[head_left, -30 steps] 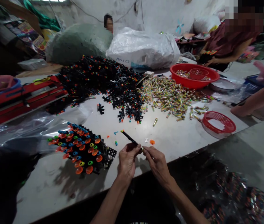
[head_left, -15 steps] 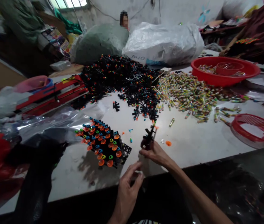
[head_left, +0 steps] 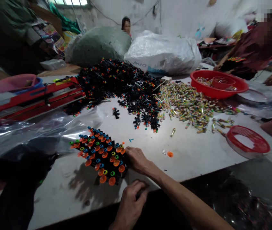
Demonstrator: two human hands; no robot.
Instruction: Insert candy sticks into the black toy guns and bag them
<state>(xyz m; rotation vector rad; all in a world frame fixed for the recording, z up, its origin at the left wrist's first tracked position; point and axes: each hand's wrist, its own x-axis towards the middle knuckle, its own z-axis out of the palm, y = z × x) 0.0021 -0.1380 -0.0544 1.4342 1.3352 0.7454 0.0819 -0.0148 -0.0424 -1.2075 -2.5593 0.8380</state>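
A block of black toy pieces with orange, blue and green tips (head_left: 102, 153) stands on the white table. My right hand (head_left: 137, 159) is at its right edge, fingers closed round something dark and mostly hidden behind the block. Nearer the table's front edge, my left hand (head_left: 134, 198) has thumb and fingers curled towards each other; whether it holds anything is unclear. A single black toy piece (head_left: 116, 113) lies beyond the block. To the right lie an orange disc (head_left: 170, 154) and a small capsule tube (head_left: 173, 132).
A heap of black toy pieces (head_left: 116, 76) and a pile of candy tubes (head_left: 186, 102) cover the table's back. At the right are a red basin (head_left: 219, 92) and red basket (head_left: 260, 148). A person in maroon (head_left: 258, 48) is at the far right, hands showing.
My right hand has moved left to the block, taking the black toy gun with it. My left hand stays near the front edge. The view has shifted slightly.
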